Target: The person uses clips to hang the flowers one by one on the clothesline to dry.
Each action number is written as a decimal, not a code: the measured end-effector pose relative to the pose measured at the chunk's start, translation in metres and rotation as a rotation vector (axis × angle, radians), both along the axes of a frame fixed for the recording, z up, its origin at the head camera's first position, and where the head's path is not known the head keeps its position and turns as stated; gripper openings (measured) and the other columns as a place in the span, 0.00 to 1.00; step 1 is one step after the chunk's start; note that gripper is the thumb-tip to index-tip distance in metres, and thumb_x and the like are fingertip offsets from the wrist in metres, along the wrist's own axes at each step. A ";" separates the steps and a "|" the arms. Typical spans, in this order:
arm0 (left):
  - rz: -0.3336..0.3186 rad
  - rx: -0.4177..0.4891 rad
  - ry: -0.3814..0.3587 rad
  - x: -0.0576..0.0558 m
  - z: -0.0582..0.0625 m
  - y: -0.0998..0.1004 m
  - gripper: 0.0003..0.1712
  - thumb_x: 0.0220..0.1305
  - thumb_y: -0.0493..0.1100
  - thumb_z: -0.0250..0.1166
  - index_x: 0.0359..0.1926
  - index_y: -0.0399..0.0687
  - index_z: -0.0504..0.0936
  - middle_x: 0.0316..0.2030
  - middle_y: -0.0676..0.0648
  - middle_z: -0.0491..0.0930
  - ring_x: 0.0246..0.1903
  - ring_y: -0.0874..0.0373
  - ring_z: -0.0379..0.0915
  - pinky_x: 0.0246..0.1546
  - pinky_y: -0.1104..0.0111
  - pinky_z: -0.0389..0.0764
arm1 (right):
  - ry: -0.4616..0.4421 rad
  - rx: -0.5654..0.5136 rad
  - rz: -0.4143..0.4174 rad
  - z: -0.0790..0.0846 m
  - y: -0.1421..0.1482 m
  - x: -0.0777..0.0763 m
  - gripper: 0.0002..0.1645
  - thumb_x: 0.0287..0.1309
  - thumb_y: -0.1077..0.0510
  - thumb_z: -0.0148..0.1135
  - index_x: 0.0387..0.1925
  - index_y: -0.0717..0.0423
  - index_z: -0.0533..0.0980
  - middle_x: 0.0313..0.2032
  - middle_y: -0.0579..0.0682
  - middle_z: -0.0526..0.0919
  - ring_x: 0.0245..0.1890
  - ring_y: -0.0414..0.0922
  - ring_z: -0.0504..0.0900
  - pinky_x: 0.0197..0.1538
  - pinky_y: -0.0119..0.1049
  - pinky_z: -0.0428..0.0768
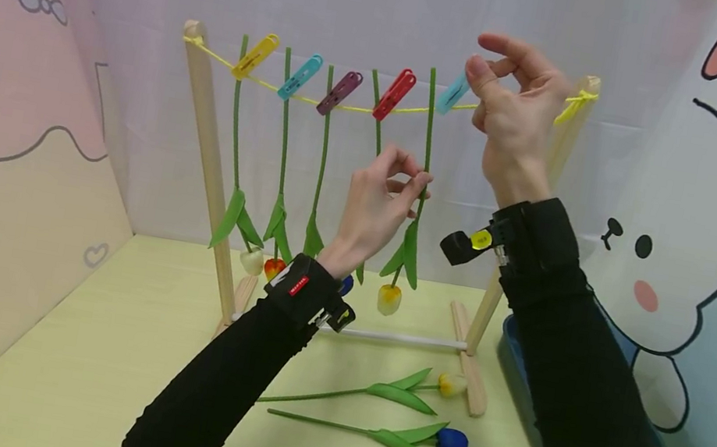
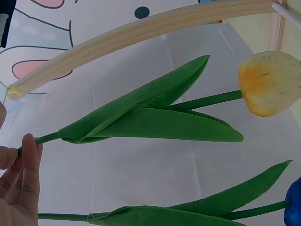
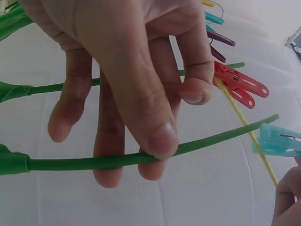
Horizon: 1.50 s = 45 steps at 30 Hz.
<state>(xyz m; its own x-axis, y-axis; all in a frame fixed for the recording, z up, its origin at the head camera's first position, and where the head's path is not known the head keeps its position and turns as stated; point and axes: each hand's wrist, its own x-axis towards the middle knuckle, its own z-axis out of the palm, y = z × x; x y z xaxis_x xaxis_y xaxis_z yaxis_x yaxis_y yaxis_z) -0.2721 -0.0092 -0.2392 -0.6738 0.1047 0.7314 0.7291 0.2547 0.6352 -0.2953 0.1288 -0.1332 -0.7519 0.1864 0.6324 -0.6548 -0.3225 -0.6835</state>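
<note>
My left hand (image 1: 380,199) pinches the green stem of a pale yellow tulip (image 1: 389,300) between thumb and fingers, just above its leaves. The bloom hangs down, and the stem's tip rises past the yellow line. Up and to the right, my right hand (image 1: 516,107) holds a light blue clothespin (image 1: 453,94) by its upper end; fingers partly cover it. In the right wrist view, that clothespin (image 3: 278,140) has its nose at the line (image 3: 263,157), beside the stem (image 3: 221,137). The pinching left thumb (image 3: 162,141) shows large there.
Yellow, blue, purple and red (image 1: 395,95) clothespins hold other upside-down tulips along the line. It is strung between wooden posts (image 1: 207,143). Two tulips lie on the table: one yellow (image 1: 451,385), one blue (image 1: 452,443). Behind the right forearm stands a blue bin (image 1: 522,370).
</note>
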 end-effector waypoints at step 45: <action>-0.262 -0.749 -0.575 0.097 -0.171 -0.085 0.22 0.72 0.49 0.62 0.59 0.39 0.79 0.61 0.39 0.79 0.64 0.43 0.73 0.65 0.48 0.74 | -0.211 1.289 -0.409 -0.194 0.200 0.066 0.21 0.75 0.53 0.54 0.55 0.68 0.78 0.41 0.65 0.87 0.35 0.48 0.85 0.33 0.36 0.80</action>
